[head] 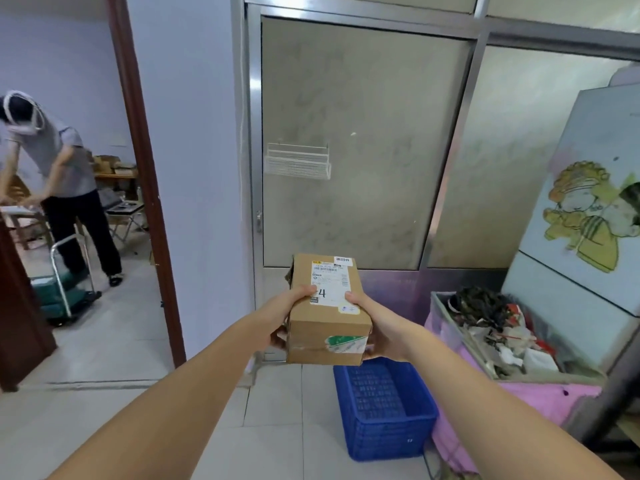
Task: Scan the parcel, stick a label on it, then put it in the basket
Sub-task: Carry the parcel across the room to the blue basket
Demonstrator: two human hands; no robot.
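Item: one brown cardboard parcel [329, 313], white shipping label [330, 282] uppermost, gripped at its sides by the left hand [289, 313] and the right hand [375, 327], held above the blue basket [384, 410] on the tiled floor.

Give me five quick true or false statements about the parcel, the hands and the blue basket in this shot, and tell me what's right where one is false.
1. Both hands hold the cardboard parcel, left hand and right hand on opposite sides. True.
2. The parcel already lies inside the blue basket. False: it is held in the air above the basket's far end.
3. A white shipping label with a barcode sits on the parcel's top face. True.
4. The blue basket is full of parcels. False: no parcels show in it.
5. The basket stands on a table. False: it stands on the tiled floor.
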